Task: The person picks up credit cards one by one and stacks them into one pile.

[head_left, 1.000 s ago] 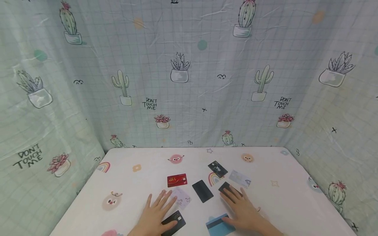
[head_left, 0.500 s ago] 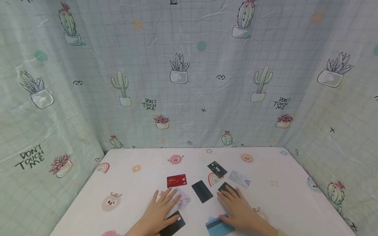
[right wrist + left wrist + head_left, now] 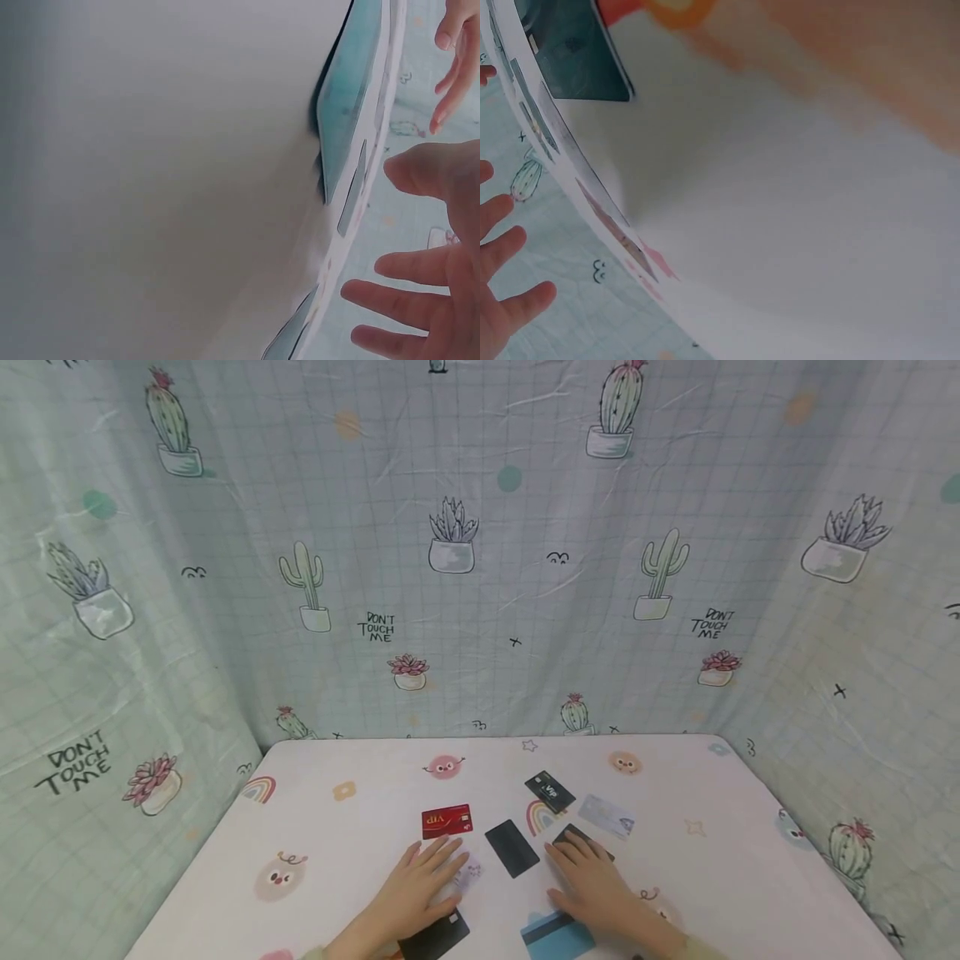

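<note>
Though both hands (image 3: 422,885) (image 3: 596,885) overlap cards (image 3: 437,937) in the head view, wrist views show parted fingers (image 3: 502,251) (image 3: 405,304) hovering.

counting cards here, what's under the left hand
In the head view, a pale purple card peeks out past the left hand, and a black card shows partly from beneath it. What the hand itself covers can't be seen.

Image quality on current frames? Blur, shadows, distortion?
Head: fairly even light, red card lettering legible. Left wrist: orange patch at upper right out of focus. Right wrist: dark shadow along blue card left edge. Both wrist views: tabletop edge bows.
</note>
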Demonstrator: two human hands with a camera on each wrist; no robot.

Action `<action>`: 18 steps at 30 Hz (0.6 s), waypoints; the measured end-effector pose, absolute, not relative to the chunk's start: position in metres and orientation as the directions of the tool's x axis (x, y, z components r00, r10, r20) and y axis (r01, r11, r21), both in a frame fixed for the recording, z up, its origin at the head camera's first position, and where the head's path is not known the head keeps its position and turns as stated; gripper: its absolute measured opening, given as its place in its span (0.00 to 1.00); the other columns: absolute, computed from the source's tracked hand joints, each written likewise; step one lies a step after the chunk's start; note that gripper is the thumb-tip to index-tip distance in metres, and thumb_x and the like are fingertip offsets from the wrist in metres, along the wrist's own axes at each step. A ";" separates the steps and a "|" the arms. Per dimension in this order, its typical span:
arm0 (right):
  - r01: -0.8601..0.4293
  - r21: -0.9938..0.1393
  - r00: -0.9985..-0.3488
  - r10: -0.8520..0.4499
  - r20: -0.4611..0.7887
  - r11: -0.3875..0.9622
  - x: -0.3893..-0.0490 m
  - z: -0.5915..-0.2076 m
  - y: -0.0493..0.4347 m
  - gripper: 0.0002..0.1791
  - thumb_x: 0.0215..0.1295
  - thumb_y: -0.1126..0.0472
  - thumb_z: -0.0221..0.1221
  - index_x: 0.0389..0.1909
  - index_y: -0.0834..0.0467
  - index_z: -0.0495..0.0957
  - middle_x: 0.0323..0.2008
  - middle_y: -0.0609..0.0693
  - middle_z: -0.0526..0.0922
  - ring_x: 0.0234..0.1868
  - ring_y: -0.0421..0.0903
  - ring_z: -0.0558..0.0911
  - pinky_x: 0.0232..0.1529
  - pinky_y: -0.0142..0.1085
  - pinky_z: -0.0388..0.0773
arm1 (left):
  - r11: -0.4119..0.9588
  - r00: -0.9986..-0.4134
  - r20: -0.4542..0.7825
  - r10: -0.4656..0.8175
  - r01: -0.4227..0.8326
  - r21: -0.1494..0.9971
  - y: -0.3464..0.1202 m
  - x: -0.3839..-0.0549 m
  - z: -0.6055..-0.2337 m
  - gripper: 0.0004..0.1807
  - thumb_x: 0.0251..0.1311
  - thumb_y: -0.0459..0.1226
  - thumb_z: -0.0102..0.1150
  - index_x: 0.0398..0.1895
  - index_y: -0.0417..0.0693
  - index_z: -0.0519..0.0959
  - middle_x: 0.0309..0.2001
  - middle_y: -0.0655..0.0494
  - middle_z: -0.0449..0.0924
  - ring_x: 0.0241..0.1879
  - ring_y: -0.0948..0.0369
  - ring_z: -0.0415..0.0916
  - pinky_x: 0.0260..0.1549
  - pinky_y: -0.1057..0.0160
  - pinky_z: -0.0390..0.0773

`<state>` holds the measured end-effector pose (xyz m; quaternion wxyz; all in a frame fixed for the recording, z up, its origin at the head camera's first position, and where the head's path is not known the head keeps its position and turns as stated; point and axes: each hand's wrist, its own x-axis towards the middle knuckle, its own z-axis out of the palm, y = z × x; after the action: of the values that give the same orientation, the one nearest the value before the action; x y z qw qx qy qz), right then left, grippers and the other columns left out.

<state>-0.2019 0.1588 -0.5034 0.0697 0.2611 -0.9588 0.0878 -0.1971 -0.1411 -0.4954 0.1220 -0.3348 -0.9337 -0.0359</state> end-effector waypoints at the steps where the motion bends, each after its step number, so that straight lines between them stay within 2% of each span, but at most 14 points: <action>1: -0.512 -0.123 -0.853 -0.487 0.187 0.850 -0.203 -0.504 0.158 0.33 0.54 0.44 0.55 0.59 0.56 0.65 0.54 0.53 0.72 0.61 0.57 0.64 0.57 0.56 0.58 | 0.765 -0.733 0.267 0.625 0.643 -0.024 -0.141 -0.199 -0.496 0.30 0.55 0.54 0.50 0.60 0.56 0.66 0.63 0.56 0.64 0.63 0.54 0.59 0.55 0.43 0.61; 6: -0.502 -0.096 -0.855 -0.476 0.206 0.859 -0.206 -0.504 0.151 0.32 0.54 0.45 0.56 0.57 0.56 0.67 0.53 0.52 0.73 0.59 0.55 0.66 0.56 0.52 0.61 | 0.734 -0.693 0.296 0.658 0.678 -0.045 -0.138 -0.206 -0.497 0.28 0.54 0.51 0.53 0.59 0.55 0.68 0.62 0.56 0.66 0.62 0.54 0.61 0.55 0.45 0.63; 14: -0.489 -0.074 -0.861 -0.467 0.203 0.869 -0.211 -0.504 0.146 0.32 0.53 0.44 0.57 0.56 0.55 0.67 0.50 0.51 0.74 0.56 0.52 0.67 0.55 0.50 0.61 | 0.707 -0.677 0.269 0.685 0.707 -0.018 -0.131 -0.218 -0.494 0.27 0.54 0.48 0.55 0.59 0.54 0.67 0.60 0.57 0.68 0.62 0.55 0.61 0.56 0.46 0.62; 18: -0.478 -0.093 -0.868 -0.455 0.198 0.873 -0.213 -0.501 0.143 0.32 0.52 0.44 0.58 0.56 0.55 0.68 0.50 0.50 0.74 0.55 0.52 0.67 0.55 0.51 0.61 | 0.678 -0.639 0.294 0.711 0.734 -0.042 -0.128 -0.225 -0.495 0.27 0.52 0.47 0.58 0.57 0.53 0.69 0.58 0.55 0.70 0.60 0.54 0.63 0.54 0.47 0.65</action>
<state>-0.2130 0.1431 -0.5011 0.0851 0.2420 -0.9640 0.0696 -0.2249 -0.1277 -0.4945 0.1447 -0.3994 -0.9044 -0.0404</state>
